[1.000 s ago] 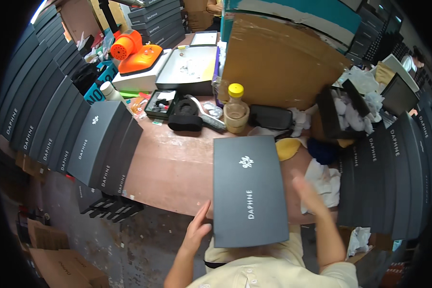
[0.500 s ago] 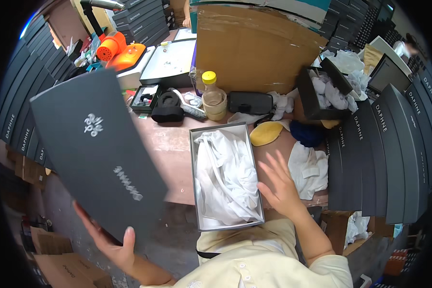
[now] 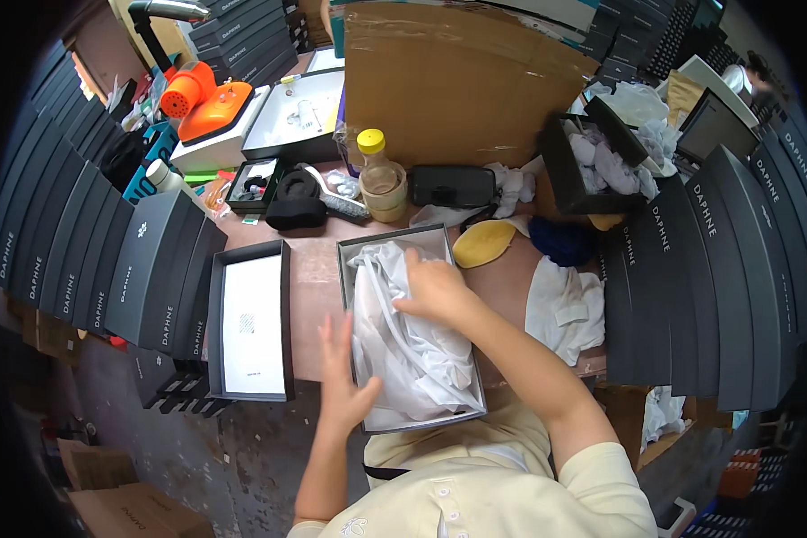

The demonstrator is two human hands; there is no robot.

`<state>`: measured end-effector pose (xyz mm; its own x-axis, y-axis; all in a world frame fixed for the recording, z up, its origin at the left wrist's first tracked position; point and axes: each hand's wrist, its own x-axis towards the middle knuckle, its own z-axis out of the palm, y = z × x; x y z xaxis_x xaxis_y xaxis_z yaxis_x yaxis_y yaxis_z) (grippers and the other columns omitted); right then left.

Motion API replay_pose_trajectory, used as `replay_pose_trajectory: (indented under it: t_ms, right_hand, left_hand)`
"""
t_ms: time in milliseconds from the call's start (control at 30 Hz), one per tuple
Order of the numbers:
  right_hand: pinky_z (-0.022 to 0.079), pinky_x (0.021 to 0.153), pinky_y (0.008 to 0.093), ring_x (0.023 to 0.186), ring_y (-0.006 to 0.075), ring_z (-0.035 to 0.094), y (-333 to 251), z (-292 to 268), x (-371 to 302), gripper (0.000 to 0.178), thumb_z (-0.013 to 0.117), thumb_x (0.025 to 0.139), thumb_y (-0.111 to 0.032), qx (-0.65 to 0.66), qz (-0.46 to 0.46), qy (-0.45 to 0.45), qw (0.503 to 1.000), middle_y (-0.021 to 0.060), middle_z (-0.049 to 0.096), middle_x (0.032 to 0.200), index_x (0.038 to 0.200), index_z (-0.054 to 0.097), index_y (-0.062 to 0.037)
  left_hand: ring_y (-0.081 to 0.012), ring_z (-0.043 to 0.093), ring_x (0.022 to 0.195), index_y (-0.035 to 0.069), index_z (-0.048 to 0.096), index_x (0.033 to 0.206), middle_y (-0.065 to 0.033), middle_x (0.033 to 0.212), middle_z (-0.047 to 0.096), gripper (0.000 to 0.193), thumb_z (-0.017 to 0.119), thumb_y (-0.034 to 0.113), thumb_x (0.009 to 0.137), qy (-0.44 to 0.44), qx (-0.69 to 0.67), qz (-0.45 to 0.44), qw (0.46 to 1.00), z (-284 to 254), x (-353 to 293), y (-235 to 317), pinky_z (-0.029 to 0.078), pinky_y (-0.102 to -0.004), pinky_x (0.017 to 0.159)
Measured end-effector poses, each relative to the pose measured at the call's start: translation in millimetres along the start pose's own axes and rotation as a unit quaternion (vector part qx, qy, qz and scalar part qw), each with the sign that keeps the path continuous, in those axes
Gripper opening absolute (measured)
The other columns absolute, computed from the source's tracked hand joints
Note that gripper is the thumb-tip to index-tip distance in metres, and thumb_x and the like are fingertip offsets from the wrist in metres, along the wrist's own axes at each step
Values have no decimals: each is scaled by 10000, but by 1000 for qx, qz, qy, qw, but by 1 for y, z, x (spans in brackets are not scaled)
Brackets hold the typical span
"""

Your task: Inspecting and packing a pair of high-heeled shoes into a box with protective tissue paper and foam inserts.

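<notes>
A dark grey shoebox (image 3: 343, 269) stands at the table's front edge with its top off. White tissue paper (image 3: 421, 359) fills it, hiding whatever lies beneath. My right hand (image 3: 438, 289) reaches over the box's right wall onto the tissue's upper part; its thumb and forefinger are apart. Beside the left wall is my left hand (image 3: 342, 381), open, fingers spread and pointing up, nothing in it. The box lid (image 3: 253, 309) lies upturned further left, showing its white inside.
Dark shoeboxes (image 3: 166, 269) stand in rows at left, with more boxes (image 3: 717, 278) at right. Behind are a yellow-capped bottle (image 3: 384, 184), a black case (image 3: 453, 186), a brush (image 3: 342, 202) and a large cardboard box (image 3: 466, 90). A yellow pad (image 3: 486, 244) and white cloth (image 3: 565, 309) lie right.
My left hand has set the lid down, inside up, on the left and let go, then moved to the box's left side. My right hand has moved left onto the tissue paper.
</notes>
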<state>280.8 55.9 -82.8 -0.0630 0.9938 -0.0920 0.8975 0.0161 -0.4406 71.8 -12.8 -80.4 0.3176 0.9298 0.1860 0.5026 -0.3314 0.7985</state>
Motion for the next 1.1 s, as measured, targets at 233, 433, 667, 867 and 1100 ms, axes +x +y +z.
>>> replay_pose_trajectory:
  t_ms: [233,433,667,867,1100]
  right_hand:
    - [500,625,452,682,370,637,2,37,17,563,667,688,-100,-40,58,96,993,222,626,727,1135,375,77]
    - [483,798,343,858,254,621,-57,-55,-20,725,757,642,-87,412,-92,464,779,140,618,903,1243,364,10]
    - [453,864,310,982,179,567,-75,-29,-60,451,616,821,5,852,201,223,429,72,575,1078,1235,436,-20]
    - [490,796,329,978,185,571,-51,-3,-104,341,601,875,-117,809,141,-78,565,60,591,1013,1171,476,-4]
    - [462,833,394,1056,334,523,-8,-63,-96,388,778,654,-241,19,-123,401,908,101,598,951,919,557,-64]
  left_hand:
    - [-292,501,1185,-19,481,1271,-230,1231,536,685,361,-123,605,41,-68,-82,993,22,0,-28,325,-306,1013]
    - [-357,368,1287,-51,442,1283,-266,1339,412,655,423,-99,630,72,52,-92,992,-56,19,-85,291,-365,1052]
    - [-357,227,1343,45,146,1422,-207,1464,175,841,612,408,824,145,-81,197,966,-17,9,5,191,-454,1093]
    - [-327,412,1226,19,292,1339,-200,1329,393,777,576,457,764,284,-432,96,851,34,39,11,301,-462,1045]
    - [-317,467,1161,-47,455,1218,-187,1238,475,558,500,292,777,277,-467,23,840,-2,57,-27,375,-415,999]
